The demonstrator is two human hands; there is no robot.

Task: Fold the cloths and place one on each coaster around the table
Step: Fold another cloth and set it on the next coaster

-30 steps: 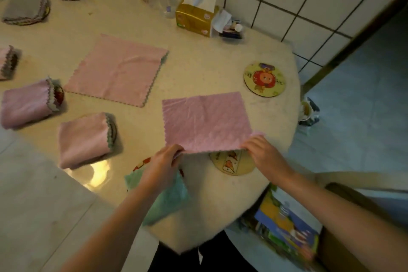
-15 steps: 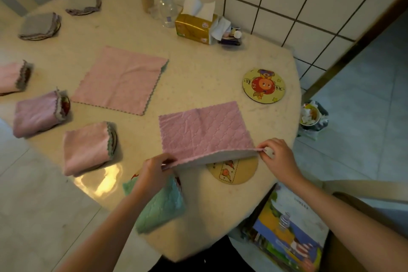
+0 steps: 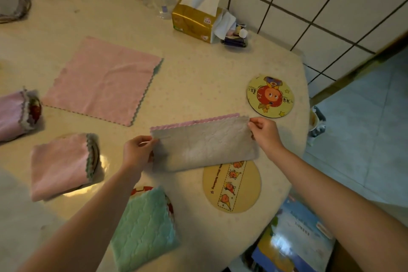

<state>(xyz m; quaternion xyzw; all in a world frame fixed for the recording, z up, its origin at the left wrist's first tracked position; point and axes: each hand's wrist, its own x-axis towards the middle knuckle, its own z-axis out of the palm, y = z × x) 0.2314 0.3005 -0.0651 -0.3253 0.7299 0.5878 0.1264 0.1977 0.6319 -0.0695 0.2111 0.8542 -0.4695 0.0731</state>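
- Half-folded cloth [image 3: 204, 147] lies flat between the two hands, grey side up, long axis running from one hand to the other.
- Left hand [image 3: 136, 152] pinches its upper corner on that side; right hand [image 3: 265, 132] pinches the opposite upper corner. Both sets of fingers are curled onto fabric.
- Bare coaster [image 3: 231, 187] sits just nearer the person, its far rim tucked under the cloth; closer to the right hand.
- Judgement: next fold is end to end, so one hand carries its short edge towards the other.

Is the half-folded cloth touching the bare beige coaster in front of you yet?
Touching. In the head view the half-folded cloth overlaps the beige coaster's far edge, its folded edge lying over it.
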